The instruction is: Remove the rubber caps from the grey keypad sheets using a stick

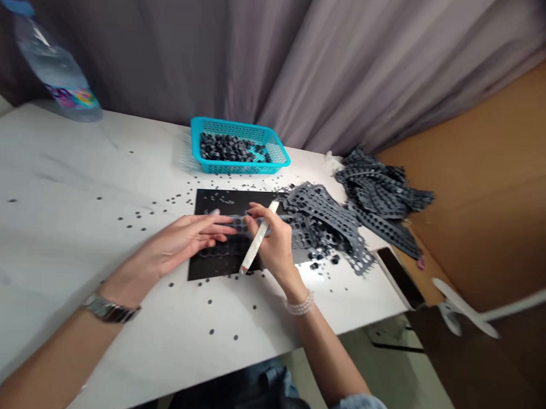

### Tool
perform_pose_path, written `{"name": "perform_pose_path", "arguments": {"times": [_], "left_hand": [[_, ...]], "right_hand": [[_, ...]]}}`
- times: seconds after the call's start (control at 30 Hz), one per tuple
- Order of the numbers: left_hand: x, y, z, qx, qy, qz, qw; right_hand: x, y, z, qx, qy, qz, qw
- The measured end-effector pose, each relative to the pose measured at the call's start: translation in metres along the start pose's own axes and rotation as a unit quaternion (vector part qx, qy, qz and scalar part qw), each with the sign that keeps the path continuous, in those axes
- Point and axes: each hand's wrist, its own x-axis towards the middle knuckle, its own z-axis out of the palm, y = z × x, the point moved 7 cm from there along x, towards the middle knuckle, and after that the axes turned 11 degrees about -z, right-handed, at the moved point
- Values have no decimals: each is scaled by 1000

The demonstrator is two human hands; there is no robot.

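- Right hand (pixel 271 243) is wrapped around a white stick tool (pixel 257 238), its top end at a gray strip with holes (pixel 241 222).
- Left hand (pixel 186 237) lies flat with fingers spread, pressing that strip on the black mat (pixel 208 262).
- Behind on the desk (pixel 52 220): a blue basket (pixel 239 146) of dark round bits, a pile of holey strips (pixel 335 221).
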Motion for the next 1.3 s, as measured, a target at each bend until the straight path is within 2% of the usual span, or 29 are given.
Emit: {"name": "perform_pose_path", "arguments": {"times": [0.07,0.1,0.13,0.2,0.27,0.3,0.37,0.4,0.47,0.5,0.53,0.6,0.63,0.73,0.8,0.93,1.17,1.3], "left_hand": [[-1,6,-13,72,58,17,996],[-2,10,-22,118,97,34,988],[-2,15,-32,175,141,53,973],[-6,25,-50,304,246,94,916],[-12,35,-57,409,315,141,845],[-14,37,-57,441,326,162,820],[-14,37,-51,477,305,193,801],[-12,36,-47,488,286,200,800],[-9,31,-38,510,248,213,796],[-7,28,-34,522,233,219,791],[-5,25,-31,532,222,225,786],[-2,21,-26,546,211,233,776],[-1,19,-25,550,208,237,773],[1,16,-22,553,205,243,770],[2,15,-22,557,204,244,767],[3,15,-20,565,206,242,762],[-5,19,-12,566,231,223,759],[-8,21,-10,560,244,215,762]], "right_hand": [[-12,24,-41,-156,16,56,986],[-20,36,-64,-246,21,94,964],[-29,46,-87,-284,31,116,951],[-45,63,-124,-319,45,144,936],[-56,74,-148,-332,58,163,927],[-58,77,-154,-331,66,169,926],[-56,74,-156,-311,86,173,930],[-52,70,-152,-292,96,174,936],[-38,56,-130,-216,82,176,957],[-30,48,-114,-167,65,177,968],[-23,42,-92,-63,35,187,980],[-9,25,-41,124,-45,199,971],[-3,17,-19,181,-77,199,960],[10,5,33,255,-117,183,942],[13,8,52,264,-103,185,941],[7,15,66,267,-80,185,942],[-3,13,64,317,-17,195,928],[-4,18,64,294,-27,222,929]]}}
